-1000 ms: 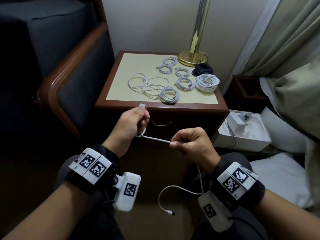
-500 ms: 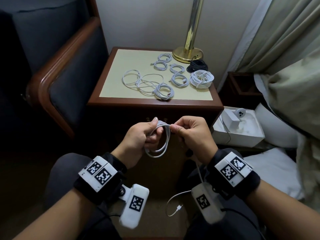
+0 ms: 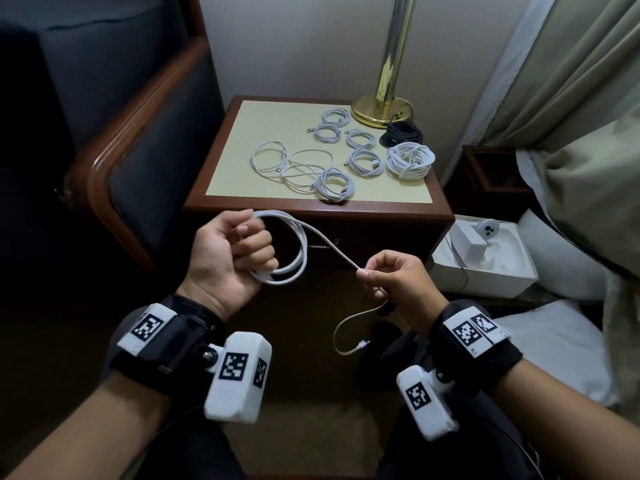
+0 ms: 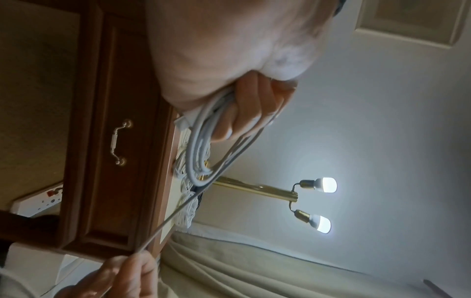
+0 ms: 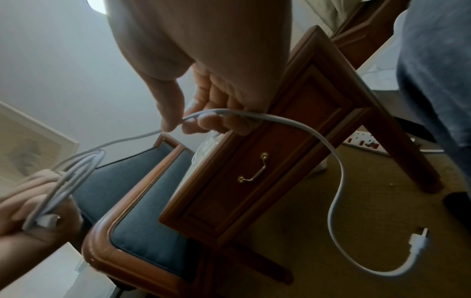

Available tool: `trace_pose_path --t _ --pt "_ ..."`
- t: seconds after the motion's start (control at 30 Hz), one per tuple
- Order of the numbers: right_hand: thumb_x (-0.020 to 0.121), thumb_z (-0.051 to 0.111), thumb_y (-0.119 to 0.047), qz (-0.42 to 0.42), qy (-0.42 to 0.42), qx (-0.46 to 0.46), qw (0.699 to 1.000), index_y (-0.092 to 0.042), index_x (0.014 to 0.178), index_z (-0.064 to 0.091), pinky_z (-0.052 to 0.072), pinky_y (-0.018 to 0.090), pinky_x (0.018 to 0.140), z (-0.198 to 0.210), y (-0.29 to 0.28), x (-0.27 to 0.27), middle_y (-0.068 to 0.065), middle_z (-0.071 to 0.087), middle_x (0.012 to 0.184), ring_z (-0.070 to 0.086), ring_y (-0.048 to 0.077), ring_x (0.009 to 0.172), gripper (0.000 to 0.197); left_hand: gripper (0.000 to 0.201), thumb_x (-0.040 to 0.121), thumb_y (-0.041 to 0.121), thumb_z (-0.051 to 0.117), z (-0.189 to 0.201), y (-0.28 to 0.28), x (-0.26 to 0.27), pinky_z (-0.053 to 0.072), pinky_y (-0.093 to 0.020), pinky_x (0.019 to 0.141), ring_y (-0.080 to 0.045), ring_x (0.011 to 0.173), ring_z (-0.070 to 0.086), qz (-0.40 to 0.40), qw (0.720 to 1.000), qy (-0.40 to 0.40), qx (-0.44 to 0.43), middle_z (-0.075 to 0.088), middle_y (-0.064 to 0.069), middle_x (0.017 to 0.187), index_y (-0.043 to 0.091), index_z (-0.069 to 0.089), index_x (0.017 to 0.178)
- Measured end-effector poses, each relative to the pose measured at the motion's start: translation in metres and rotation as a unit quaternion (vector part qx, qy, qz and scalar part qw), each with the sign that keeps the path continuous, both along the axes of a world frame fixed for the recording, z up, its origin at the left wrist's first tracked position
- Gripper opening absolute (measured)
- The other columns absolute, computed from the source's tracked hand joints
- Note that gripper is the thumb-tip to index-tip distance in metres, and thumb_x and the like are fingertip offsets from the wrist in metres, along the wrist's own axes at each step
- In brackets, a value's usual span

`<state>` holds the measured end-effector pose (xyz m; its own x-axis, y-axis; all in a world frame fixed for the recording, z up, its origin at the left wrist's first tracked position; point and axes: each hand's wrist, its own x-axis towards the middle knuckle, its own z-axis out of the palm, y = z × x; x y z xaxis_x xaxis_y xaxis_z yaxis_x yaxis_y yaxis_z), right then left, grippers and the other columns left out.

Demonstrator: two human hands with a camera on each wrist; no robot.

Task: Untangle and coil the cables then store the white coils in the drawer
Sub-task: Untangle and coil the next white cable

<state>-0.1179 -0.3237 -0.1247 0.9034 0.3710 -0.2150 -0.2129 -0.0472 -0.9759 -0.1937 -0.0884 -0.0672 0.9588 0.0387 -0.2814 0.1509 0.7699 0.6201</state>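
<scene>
The left hand (image 3: pixel 232 252) grips the cable (image 3: pixel 300 258) loops in front of the shut drawer (image 3: pixel 349 244); the right hand (image 3: pixel 398 282) pinches the tail (plug dangling). Slack grip could spring the loops apart.

Surface: I see a wooden nightstand (image 3: pixel 242 206) with cream top | 12 to 3 o'clock: brass lamp base (image 3: pixel 381 110), black coil (image 3: pixel 401 135), thick white coil (image 3: pixel 410 160) | centre: five small white coils (image 3: pixel 366 162), I think | 9 o'clock: loose white cables (image 3: pixel 291 164).
</scene>
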Motion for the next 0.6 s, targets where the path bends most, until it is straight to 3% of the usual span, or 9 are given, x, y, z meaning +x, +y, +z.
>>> trace_pose_path --t 0.1,0.2,0.27,0.37,0.43,0.5,0.6 --pt "0.076 0.075 -0.003 -0.016 -0.046 -0.050 0.998 -0.008 0.069 0.059 0.043 0.022 0.050 -0.007 0.000 0.001 0.000 0.061 0.056 0.054 0.008 0.049 0.018 0.030 0.081 0.027 0.046 0.002 0.009 -0.001 0.009 -0.023 0.051 -0.007 0.038 0.010 0.058 0.998 -0.015 -0.008 0.021 0.010 0.040 0.023 0.040 0.051" --pt "0.077 0.077 -0.013 -0.015 -0.131 -0.150 0.980 -0.017 0.066 0.065 0.046 0.031 0.057 -0.009 0.001 -0.002 -0.001 0.060 0.060 0.056 0.013 0.057 0.017 0.033 0.090 0.025 0.041 0.001 0.010 0.000 0.010 -0.021 0.050 -0.005 0.037 0.017 0.095 0.995 -0.026 0.011 0.022 0.010 0.043 0.021 0.042 0.057" --pt "0.077 0.077 -0.019 0.015 -0.195 -0.225 0.955 -0.020 0.063 0.067 0.045 0.028 0.056 -0.005 0.004 -0.009 -0.004 0.059 0.058 0.054 0.010 0.057 0.018 0.035 0.098 0.026 0.036 0.000 0.007 0.002 0.017 -0.019 0.046 -0.005 0.039 0.019 0.101 0.992 -0.032 0.071 0.023 0.009 0.046 0.018 0.045 0.065" --pt "0.081 0.074 -0.021 0.119 -0.289 -0.289 0.905 -0.012 0.069 0.070 0.044 0.027 0.055 0.008 0.014 -0.024 -0.003 0.059 0.058 0.054 0.009 0.055 0.016 0.035 0.104 0.025 0.034 -0.004 -0.008 0.003 0.018 -0.020 0.048 -0.005 0.042 0.022 0.092 0.974 -0.033 0.204 0.027 0.008 0.049 0.013 0.050 0.075" --pt "0.085 0.070 -0.024 0.178 -0.345 -0.303 0.870 -0.010 0.073 0.069 0.047 0.033 0.058 0.015 0.021 -0.033 0.003 0.063 0.063 0.058 0.016 0.061 0.019 0.035 0.104 0.021 0.034 -0.007 -0.022 0.002 0.019 -0.019 0.047 -0.005 0.044 0.027 0.070 0.958 -0.029 0.277 0.034 0.007 0.050 0.010 0.051 0.076" --pt "0.087 0.066 -0.028 0.206 -0.389 -0.300 0.846 -0.011 0.072 0.067 0.047 0.035 0.058 0.019 0.024 -0.037 0.005 0.063 0.064 0.059 0.020 0.062 0.023 0.036 0.105 0.020 0.034 -0.010 -0.036 0.001 0.027 -0.018 0.046 -0.008 0.046 0.034 0.041 0.948 -0.020 0.315 0.041 0.004 0.052 0.009 0.051 0.074" --pt "0.084 0.057 -0.033 0.191 -0.423 -0.259 0.847 -0.011 0.066 0.061 0.038 0.029 0.051 0.021 0.025 -0.038 -0.003 0.051 0.055 0.049 0.014 0.053 0.029 0.039 0.105 0.022 0.035 -0.012 -0.051 0.002 0.038 -0.022 0.051 -0.012 0.051 0.047 0.002 0.934 -0.009 0.358 0.051 -0.006 0.063 0.007 0.053 0.073"
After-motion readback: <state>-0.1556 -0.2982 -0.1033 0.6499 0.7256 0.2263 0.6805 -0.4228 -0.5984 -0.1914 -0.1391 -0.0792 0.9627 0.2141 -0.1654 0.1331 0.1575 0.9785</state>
